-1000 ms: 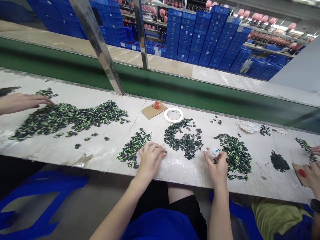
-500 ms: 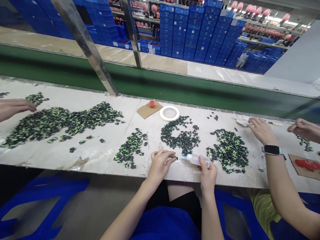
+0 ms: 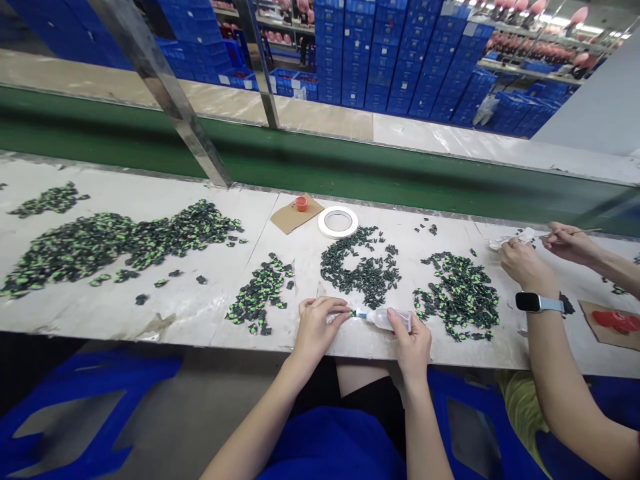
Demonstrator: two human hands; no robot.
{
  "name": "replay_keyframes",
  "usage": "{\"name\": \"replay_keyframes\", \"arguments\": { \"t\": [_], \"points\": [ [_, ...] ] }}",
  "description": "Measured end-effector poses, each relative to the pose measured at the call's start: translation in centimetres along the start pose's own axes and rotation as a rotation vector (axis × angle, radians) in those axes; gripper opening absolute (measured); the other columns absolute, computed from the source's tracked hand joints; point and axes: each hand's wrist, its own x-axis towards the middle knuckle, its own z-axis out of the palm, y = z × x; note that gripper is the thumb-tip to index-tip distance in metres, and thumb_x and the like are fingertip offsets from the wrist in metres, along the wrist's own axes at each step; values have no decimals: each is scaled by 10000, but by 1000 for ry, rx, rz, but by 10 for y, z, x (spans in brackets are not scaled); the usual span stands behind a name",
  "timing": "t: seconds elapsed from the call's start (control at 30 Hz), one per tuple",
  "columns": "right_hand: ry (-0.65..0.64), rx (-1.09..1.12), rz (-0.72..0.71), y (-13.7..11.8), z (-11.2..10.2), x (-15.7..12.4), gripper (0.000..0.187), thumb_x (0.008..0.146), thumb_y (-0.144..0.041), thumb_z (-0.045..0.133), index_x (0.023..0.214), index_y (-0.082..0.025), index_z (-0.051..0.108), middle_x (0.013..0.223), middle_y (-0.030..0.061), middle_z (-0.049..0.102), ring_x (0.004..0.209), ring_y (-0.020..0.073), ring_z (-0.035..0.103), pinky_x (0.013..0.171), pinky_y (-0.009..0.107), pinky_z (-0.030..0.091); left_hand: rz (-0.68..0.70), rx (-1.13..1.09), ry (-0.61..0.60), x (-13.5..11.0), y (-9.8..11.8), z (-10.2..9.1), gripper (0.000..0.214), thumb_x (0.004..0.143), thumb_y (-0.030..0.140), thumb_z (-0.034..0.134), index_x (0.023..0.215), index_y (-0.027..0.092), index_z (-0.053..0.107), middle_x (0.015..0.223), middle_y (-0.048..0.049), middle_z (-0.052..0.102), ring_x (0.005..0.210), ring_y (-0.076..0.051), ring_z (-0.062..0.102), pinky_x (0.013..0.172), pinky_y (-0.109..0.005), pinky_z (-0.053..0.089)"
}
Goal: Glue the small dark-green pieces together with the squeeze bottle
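Note:
My left hand (image 3: 323,321) pinches a small black-and-green piece (image 3: 353,313) between thumb and fingertips, just above the white table. In my right hand (image 3: 411,337) is a clear squeeze bottle (image 3: 383,319), lying nearly level, its blue nozzle tip pointing left at the piece. The tip is at or very near the piece; contact is too small to tell. Beyond my hands is a heap of small dark pieces (image 3: 367,277). Black-and-green pieces form a heap (image 3: 260,293) on my left and another heap (image 3: 460,297) on my right.
A roll of white tape (image 3: 324,223) and a cardboard piece (image 3: 285,219) with a small red tub (image 3: 301,203) lie farther back. At right, a co-worker's hands (image 3: 530,263) hold a white cloth and a thin stick. A large heap (image 3: 70,253) spreads left. A metal post (image 3: 175,113) rises behind.
The bottle's nozzle has moved left, up to the piece in my left hand. The co-worker's hands at right have come together. The hand at far left has gone from view.

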Motion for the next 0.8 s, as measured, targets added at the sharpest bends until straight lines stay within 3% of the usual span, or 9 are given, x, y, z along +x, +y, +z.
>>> {"name": "replay_keyframes", "arguments": {
  "t": [0.8],
  "points": [
    [34, 51, 2, -2, 2, -1, 443, 706, -552, 658, 528, -183, 489, 498, -38, 440, 509, 113, 401, 476, 231, 343, -5, 19, 6, -1, 2, -1, 117, 737, 173, 744, 789, 239, 662, 824, 8, 781, 918, -233, 711, 926, -435, 336]
  ]
}}
